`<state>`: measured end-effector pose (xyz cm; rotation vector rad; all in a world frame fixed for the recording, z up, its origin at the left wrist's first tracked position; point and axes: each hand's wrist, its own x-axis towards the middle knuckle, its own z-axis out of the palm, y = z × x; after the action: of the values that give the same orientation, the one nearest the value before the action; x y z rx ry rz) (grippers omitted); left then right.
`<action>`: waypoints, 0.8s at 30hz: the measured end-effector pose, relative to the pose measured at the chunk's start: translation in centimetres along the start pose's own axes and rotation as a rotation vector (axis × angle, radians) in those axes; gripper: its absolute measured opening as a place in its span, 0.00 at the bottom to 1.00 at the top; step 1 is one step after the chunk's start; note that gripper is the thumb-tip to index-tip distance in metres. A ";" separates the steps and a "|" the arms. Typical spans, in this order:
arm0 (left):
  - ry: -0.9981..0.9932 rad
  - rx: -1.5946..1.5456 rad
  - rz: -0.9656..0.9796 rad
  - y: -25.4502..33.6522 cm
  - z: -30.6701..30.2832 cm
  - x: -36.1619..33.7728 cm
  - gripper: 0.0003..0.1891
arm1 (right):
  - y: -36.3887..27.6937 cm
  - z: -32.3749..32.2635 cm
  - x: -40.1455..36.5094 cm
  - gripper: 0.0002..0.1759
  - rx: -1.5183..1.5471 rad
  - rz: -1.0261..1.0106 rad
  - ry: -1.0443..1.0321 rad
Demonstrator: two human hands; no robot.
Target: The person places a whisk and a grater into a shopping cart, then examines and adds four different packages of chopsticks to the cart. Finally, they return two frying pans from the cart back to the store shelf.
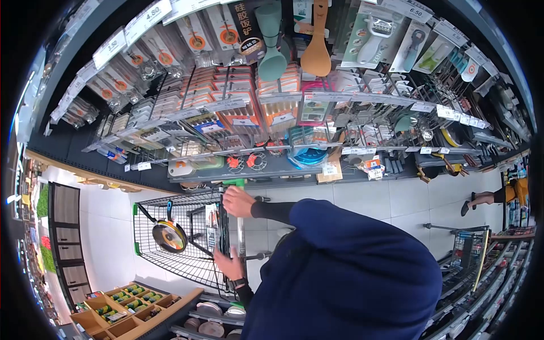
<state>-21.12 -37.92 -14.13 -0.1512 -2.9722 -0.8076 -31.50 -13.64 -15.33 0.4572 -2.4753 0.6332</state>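
Right hand (238, 202) lies curled over the grey straight push bar (241, 235) of a black wire-mesh shopping cart (181, 271), close to the bar's right end; looks like a loose grip, underside of fingers hidden. Left hand (228, 265), dark watch (239, 281) at the wrist, is open, thumb apart from fingers, at the left part of the bar; whether skin meets bar, cannot tell.

Cart lies directly ahead of both hands, basket running away from the torso in its dark navy top (362, 243). Right hand is the nearer to the bar, being on it; left just beside or over it. Bar runs crosswise, side to side in front of the body.

Long axis of cart: bar to front edge, straight out from the wearer, roughly parallel to the grey-fronted kitchen-tool shelving (226, 105) on the right. Front edge, green plastic cap (136, 248) at its left corner, points away from the body.

In the basket: round black frying pan with an orange-and-yellow printed face (171, 237), nearer the front edge than the bar. Its straight dark handle (169, 209) points toward the basket's right edge, across the cart's axis. Left hand looks the nearer to the pan; well apart, neither touching it.
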 end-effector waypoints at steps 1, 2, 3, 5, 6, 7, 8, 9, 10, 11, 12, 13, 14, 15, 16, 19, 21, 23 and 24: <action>-0.021 0.025 0.054 0.5 0.5 -0.1 0.44 | -1.0 0.0 -0.8 0.10 -0.058 -0.002 -0.147; -0.017 0.139 0.046 1.1 1.0 -0.3 0.52 | -1.9 0.0 -1.6 0.10 -0.060 -0.016 -0.153; -0.014 0.205 0.013 1.8 0.7 -0.4 0.56 | -2.7 -0.3 -2.4 0.10 -0.037 -0.038 -0.167; -0.001 0.264 -0.029 2.3 0.7 0.0 0.59 | -3.8 -0.5 -3.0 0.12 -0.021 -0.077 -0.121; 0.001 0.300 -0.047 2.1 0.4 0.4 0.62 | -4.2 -0.4 -2.4 0.12 -0.022 -0.090 -0.125; -0.002 0.336 -0.069 2.0 0.2 0.5 0.65 | -4.7 -0.3 -1.9 0.12 -0.014 -0.045 -0.209; 0.019 0.303 -0.075 2.0 0.2 0.8 0.64 | -5.3 -0.1 -1.4 0.13 -0.006 0.001 -0.294; 0.035 0.316 -0.056 2.3 -0.2 0.9 0.63 | -5.5 0.1 -1.0 0.13 0.007 -0.005 -0.327; 0.052 0.331 -0.034 2.4 -0.6 1.2 0.61 | -5.6 0.3 -0.7 0.13 0.010 -0.014 -0.330; 0.076 0.320 -0.020 2.8 -0.6 1.3 0.57 | -5.3 0.4 -0.7 0.14 0.022 -0.022 -0.390; 0.082 0.319 -0.024 2.0 -0.7 1.4 0.57 | -5.3 0.7 -0.4 0.15 0.032 -0.032 -0.447; 0.091 0.266 -0.034 1.2 -0.7 1.7 0.55 | -5.4 0.9 -0.4 0.15 0.028 -0.040 -0.446; 0.098 0.211 -0.042 0.6 -0.6 2.0 0.53 | -5.6 0.9 -0.8 0.17 0.065 -0.064 -0.359; 0.108 0.207 -0.040 0.8 -1.1 2.0 0.51 | -5.6 0.9 -1.1 0.19 0.101 -0.086 -0.273; 0.112 0.203 -0.043 0.6 -1.3 2.1 0.51 | -5.6 0.0 -1.2 0.19 0.099 -0.092 -0.274; 0.100 0.203 -0.050 0.3 -1.9 2.5 0.50 | -2.9 -3.6 -2.4 0.25 0.294 0.147 -0.160; 0.113 0.206 -0.030 -0.5 -2.0 2.9 0.49 | 1.1 -7.0 -3.9 0.26 0.193 0.263 0.017; 0.125 0.199 -0.020 -0.8 -2.3 3.2 0.49 | 6.5 -11.1 -4.8 0.29 0.142 0.468 0.205; 0.136 0.188 -0.017 -1.1 -2.3 3.3 0.48 | 9.1 -12.2 -5.4 0.28 0.034 0.552 0.421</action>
<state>-24.44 -39.76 -12.44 -0.0591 -2.9031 -0.5133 -26.11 1.30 -12.48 -0.3394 -2.1737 0.8798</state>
